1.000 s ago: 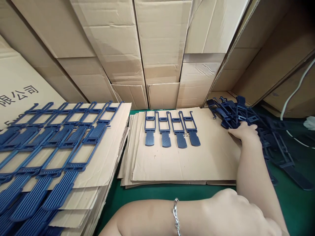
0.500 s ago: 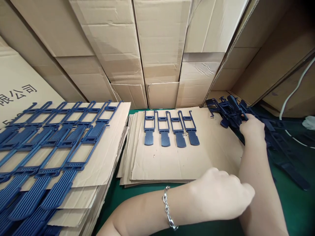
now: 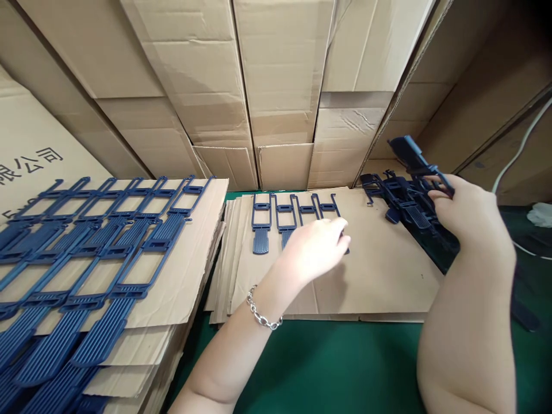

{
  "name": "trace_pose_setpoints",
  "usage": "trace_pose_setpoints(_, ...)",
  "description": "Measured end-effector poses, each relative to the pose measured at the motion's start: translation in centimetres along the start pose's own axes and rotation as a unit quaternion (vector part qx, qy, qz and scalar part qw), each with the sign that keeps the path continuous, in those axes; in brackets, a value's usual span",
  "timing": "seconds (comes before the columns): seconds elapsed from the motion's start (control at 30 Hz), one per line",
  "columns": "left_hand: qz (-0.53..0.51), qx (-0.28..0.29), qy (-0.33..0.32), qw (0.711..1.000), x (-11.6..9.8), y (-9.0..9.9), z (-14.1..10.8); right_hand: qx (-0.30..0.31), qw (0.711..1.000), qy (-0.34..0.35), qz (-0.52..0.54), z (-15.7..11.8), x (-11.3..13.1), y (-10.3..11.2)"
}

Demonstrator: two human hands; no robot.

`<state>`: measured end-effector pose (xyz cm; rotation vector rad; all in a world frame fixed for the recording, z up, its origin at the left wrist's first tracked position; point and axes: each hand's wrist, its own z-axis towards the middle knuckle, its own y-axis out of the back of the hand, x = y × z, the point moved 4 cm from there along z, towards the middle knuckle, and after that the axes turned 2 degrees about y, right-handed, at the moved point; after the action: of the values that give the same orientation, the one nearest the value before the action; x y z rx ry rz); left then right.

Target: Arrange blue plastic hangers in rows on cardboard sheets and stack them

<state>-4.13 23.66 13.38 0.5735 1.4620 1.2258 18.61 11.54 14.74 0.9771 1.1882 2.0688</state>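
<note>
My right hand [image 3: 459, 207] is closed on a dark blue plastic part [image 3: 409, 154], raised above a tangled pile of similar parts [image 3: 407, 201] at the right. My left hand [image 3: 319, 244], with a silver chain bracelet on the wrist, is over the middle cardboard sheet [image 3: 383, 264]. Its fingers are curled together near the rightmost of several blue frame parts laid in a row; what they hold, if anything, is hidden. The leftmost frame part [image 3: 261, 241] lies uncovered, while the hand covers the lower ends of the others.
On the left, many blue frame parts [image 3: 103, 328] lie in overlapping rows on stacked cardboard [image 3: 172, 299]. Cardboard boxes [image 3: 280, 75] form a wall behind. A white cable [image 3: 524, 149] hangs at the right over the green table surface [image 3: 345, 362].
My left hand has moved up and left, over the row of parts. My right hand has lifted a blue part from the pile and shifted slightly right.
</note>
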Motion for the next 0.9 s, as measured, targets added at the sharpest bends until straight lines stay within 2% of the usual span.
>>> trace_pose_setpoints(0.07, -0.007, -0.040, 0.013, 0.999, 1.1, 0.5, 0.3, -0.026, 0.995, 0.022, 0.090, -0.9, 1.1, 1.2)
trace_pose_setpoints(0.17, 0.010, -0.120, 0.039, 0.992, 2.1, 0.8, 0.9, -0.003, 0.966, 0.055, 0.252, -2.5, 3.2, 2.1)
trace_pose_setpoints(0.27, 0.071, -0.224, 0.100, 0.967, 2.8, 0.8, 1.3, 0.076, 0.921, 0.074, 0.374, -3.8, 5.5, 1.9)
trace_pose_setpoints(0.37, 0.140, -0.303, 0.121, 0.935, 3.0, 1.1, 1.4, 0.191, 0.859, 0.121, 0.460, -4.8, 7.8, 1.1)
trace_pose_setpoints(0.53, 0.189, -0.349, 0.143, 0.906, 3.9, 2.8, 0.8, 0.338, 0.749, 0.184, 0.539, -6.0, 9.8, 0.0)
trace_pose_setpoints(0.63, 0.191, -0.372, 0.135, 0.898, 4.2, 3.7, 0.3, 0.391, 0.705, 0.193, 0.559, -6.4, 10.2, -0.4)
trace_pose_setpoints(0.73, 0.168, -0.396, 0.130, 0.893, 4.3, 4.0, 0.0, 0.427, 0.694, 0.196, 0.546, -6.6, 10.4, -0.9)
trace_pose_setpoints(0.83, 0.124, -0.427, 0.086, 0.892, 4.3, 3.9, -0.2, 0.428, 0.716, 0.179, 0.522, -6.5, 10.4, -1.5)
trace_pose_setpoints(0.9, 0.087, -0.446, 0.047, 0.890, 4.4, 3.9, -0.3, 0.423, 0.717, 0.173, 0.527, -6.4, 10.5, -1.7)
